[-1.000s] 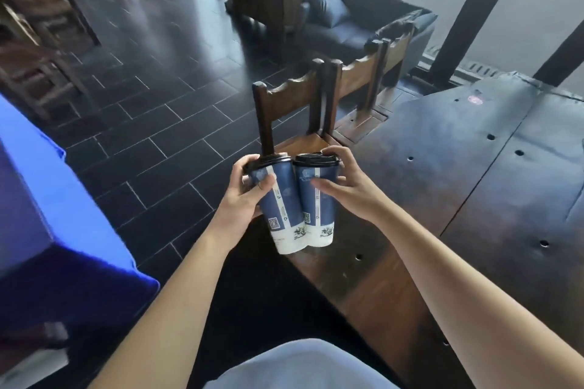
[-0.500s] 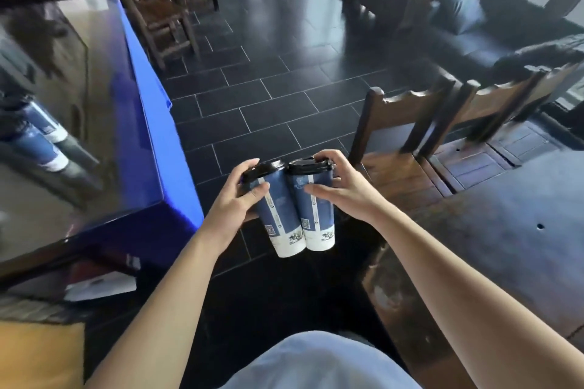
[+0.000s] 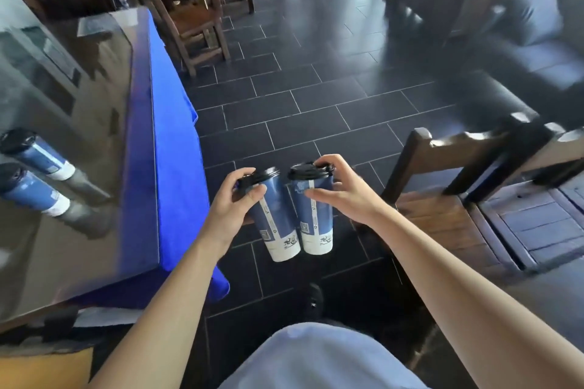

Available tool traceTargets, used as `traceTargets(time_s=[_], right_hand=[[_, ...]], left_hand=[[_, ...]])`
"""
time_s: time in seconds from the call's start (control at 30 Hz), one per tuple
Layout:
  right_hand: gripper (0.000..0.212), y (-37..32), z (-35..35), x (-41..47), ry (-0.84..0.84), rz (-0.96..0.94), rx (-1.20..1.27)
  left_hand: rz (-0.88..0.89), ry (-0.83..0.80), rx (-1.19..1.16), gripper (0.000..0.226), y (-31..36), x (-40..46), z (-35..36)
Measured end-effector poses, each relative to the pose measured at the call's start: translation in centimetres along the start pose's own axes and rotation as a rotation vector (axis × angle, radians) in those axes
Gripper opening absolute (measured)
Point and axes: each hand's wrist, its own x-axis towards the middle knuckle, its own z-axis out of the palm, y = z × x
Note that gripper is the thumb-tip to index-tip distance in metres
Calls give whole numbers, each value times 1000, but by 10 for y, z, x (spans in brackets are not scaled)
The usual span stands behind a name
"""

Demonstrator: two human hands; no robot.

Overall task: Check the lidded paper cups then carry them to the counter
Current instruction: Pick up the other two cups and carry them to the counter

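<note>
Two tall blue paper cups with black lids hang side by side over the dark tiled floor. My left hand (image 3: 232, 204) grips the left cup (image 3: 278, 224) near its lid, and that cup tilts with its base toward the other. My right hand (image 3: 341, 196) grips the right cup (image 3: 316, 224) at the top, fingers curled over its lid. The cups' white bases nearly touch. To the left stands the glass-topped counter (image 3: 94, 123) with a blue cloth (image 3: 173, 148) hanging over its edge. Two more lidded blue cups (image 3: 41, 180) stand on the counter at its left side.
A wooden chair (image 3: 467, 186) stands close on the right, with another beyond it. More wooden chairs (image 3: 196, 19) stand behind the counter's far end. A dark sofa (image 3: 534, 50) fills the upper right. Dark tiled floor (image 3: 309, 110) lies open between counter and chairs.
My view has swung left, away from the wooden table toward the blue-clothed counter, which now fills the left side. Both hands still hold the cups, which have parted slightly at the lids.
</note>
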Motion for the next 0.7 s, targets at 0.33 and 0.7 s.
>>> traceTargets(time_s=[0.33,0.7], right_hand=[[51,7,-59,138,9,-16,-21],[53,4,-75,290,1,19,-34]], left_hand=[[26,39,71,38,41,131,19],[43,142,171,57,47,270,-20]])
